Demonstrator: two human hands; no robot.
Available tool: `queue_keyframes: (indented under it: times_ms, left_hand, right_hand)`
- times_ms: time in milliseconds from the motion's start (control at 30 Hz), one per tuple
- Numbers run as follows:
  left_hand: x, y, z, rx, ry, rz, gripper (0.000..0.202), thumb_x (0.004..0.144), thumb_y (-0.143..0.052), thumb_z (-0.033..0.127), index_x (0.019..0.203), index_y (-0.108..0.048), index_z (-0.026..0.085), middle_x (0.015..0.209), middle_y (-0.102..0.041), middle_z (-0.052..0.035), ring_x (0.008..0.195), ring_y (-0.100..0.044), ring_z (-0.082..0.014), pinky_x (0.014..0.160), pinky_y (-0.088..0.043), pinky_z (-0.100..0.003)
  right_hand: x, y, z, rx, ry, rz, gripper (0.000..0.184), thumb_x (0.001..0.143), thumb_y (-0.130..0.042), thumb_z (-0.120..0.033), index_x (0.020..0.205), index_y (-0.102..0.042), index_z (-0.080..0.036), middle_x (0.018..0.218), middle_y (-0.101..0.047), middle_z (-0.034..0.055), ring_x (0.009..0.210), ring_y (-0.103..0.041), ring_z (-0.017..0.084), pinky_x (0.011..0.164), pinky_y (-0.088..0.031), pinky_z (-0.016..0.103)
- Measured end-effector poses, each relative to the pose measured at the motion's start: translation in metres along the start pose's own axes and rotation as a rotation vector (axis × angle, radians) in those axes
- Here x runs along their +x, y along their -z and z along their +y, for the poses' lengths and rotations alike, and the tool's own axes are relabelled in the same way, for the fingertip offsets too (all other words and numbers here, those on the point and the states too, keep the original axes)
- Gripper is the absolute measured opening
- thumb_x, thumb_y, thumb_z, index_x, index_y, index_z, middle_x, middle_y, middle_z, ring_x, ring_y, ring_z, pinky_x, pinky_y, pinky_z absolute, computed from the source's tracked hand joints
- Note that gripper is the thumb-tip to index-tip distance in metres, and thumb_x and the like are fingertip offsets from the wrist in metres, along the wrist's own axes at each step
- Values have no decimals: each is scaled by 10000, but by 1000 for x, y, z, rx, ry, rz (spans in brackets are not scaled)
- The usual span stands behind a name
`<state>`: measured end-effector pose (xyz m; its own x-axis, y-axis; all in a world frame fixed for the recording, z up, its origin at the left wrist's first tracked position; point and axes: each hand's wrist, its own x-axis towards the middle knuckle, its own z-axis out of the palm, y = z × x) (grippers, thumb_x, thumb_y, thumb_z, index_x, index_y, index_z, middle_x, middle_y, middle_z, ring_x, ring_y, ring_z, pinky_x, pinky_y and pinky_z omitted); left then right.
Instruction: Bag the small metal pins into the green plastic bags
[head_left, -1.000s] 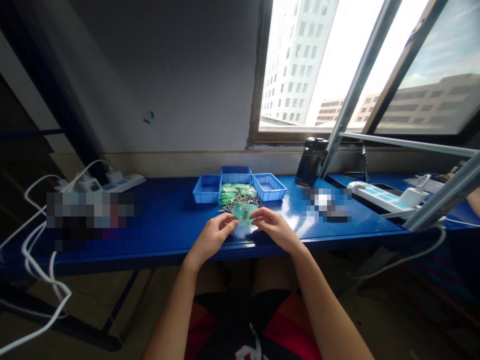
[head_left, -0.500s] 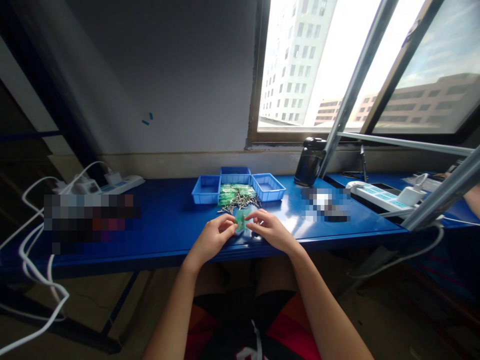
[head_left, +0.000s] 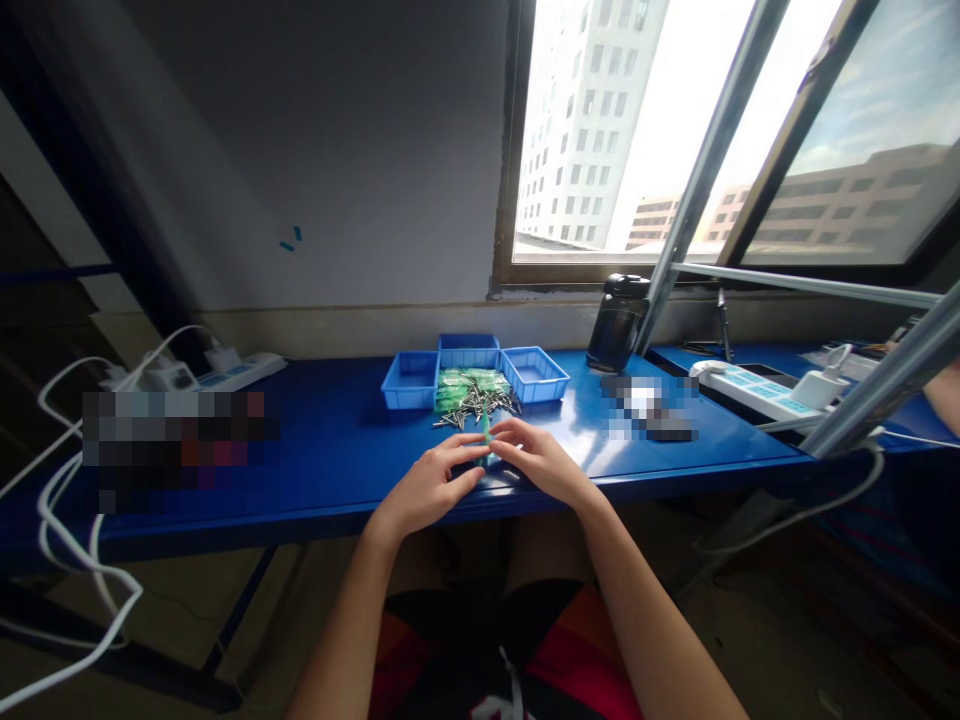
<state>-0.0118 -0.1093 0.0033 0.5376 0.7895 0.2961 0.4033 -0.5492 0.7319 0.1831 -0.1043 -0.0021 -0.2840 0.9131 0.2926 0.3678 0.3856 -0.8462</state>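
Near the table's front edge, my right hand pinches a small green plastic packet, which stands nearly edge-on between my hands. My left hand meets it from the other side with outstretched fingertips. The left thumb is apart from those fingers and lower down. What the packet contains cannot be made out. Just beyond my fingers lies a loose pile of thin metal pieces, like screws or pins. Behind that pile are several green packets heaped together.
Three blue bins surround the heap: a left bin, a back bin and a right bin. A black bottle stands at the back right. Power strips and white cables lie toward the sides. Another person's arm shows at far right.
The green packet has turned from facing me to nearly edge-on. My left thumb has come away from the left fingers, which now reach farther to the right.
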Motion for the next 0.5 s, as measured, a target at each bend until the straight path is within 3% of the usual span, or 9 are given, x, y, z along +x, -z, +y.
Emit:
queue_keyframes:
  times_ms: [200, 333, 500]
  left_hand:
    - [0, 0, 3, -17, -1, -2, 352, 822, -480, 338, 1145, -596, 259, 1247, -539, -28, 1131, -487, -246, 848, -461, -320]
    - [0, 1, 4, -43, 1, -5, 329, 818, -489, 341, 1106, -620, 249, 1192, -581, -36, 1100, -511, -241, 797, -473, -291]
    - [2, 1, 2, -90, 74, 92, 316, 826, -477, 368, 1039, -643, 205, 1080, -631, -59, 992, -566, -224, 818, -462, -301]
  right_hand:
    - [1, -1, 2, -14, -3, 37, 278, 792, -518, -435, 885, -576, -179, 792, -642, 22, 750, -579, 154, 675, -436, 265]
    - [0, -2, 6, 5, 10, 42, 231, 800, -497, -396, 829, -561, -176, 756, -619, 10, 726, -567, 144, 663, -433, 262]
    - [-1, 2, 8, 188, -14, 6, 203, 789, -518, -370, 860, -521, -179, 749, -603, 7, 731, -589, 148, 631, -442, 257]
